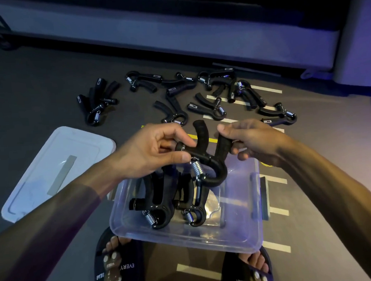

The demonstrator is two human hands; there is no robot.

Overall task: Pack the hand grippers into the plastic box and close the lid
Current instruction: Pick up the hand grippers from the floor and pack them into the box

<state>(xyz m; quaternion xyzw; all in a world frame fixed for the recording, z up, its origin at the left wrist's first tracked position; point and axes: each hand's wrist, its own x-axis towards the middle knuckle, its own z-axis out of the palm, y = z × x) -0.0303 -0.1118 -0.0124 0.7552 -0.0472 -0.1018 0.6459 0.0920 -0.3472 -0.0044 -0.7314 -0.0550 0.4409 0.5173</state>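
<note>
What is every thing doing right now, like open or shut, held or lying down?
Plastic box: open, some hand grippers inside.
Lid: off, flat on the floor beside the box.
Held hand gripper: over the box, unsqueezed.
Left hand: pinching its knob end.
Right hand: gripping one handle.
Loose hand grippers: scattered on the floor.

Dark floor (37, 79) with painted stripes: clear plastic box (239, 234) near edge, lid (59, 168) flat at left, loose hand grippers (199, 92) scattered behind.
</note>
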